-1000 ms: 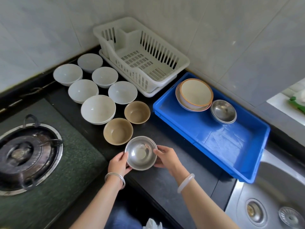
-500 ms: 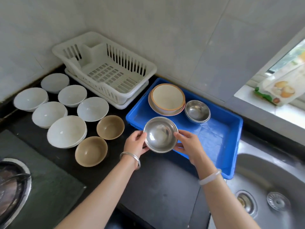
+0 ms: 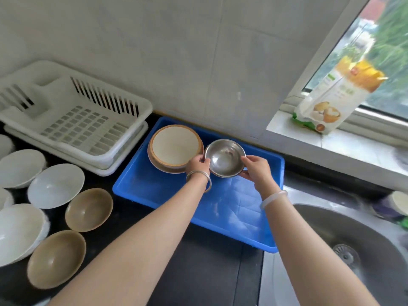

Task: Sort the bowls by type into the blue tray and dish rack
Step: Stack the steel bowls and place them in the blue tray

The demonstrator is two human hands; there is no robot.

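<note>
1. Since the earlier pictures, both hands have carried the steel bowl [image 3: 224,157] from the near edge of the desk [image 3: 212,272] out over the far part of the blue tray [image 3: 154,186], and the view has swung right with them, so the stove is out of sight.
2. Largest on the dark desk is the white dish rack [image 3: 72,120], standing against the tiled wall at the left with nothing in it.
3. Just beside it to the right, the blue tray sits with its long side against the wall; at its far left corner a cream bowl with a brown rim [image 3: 175,146] rests stacked in a wider dish.
4. A steel sink [image 3: 362,250] lies to the right of the tray.
5. White bowls [image 3: 55,184] stand grouped on the desk at the left, in front of the rack.
6. Two tan bowls [image 3: 88,208] stand near them, toward the tray and well apart from it.
7. On the window sill at the right leans a printed bag [image 3: 331,98].
8. The steel bowl is held upright just beside the cream bowl; it may be nesting over a second steel bowl beneath, though that is hard to make out.
9. The left hand [image 3: 196,165] pinches the bowl's left rim, a firm grip, with a metal bangle at the wrist.
10. The right hand [image 3: 256,167] holds the right rim the same way, a pale bangle on its wrist.
</note>
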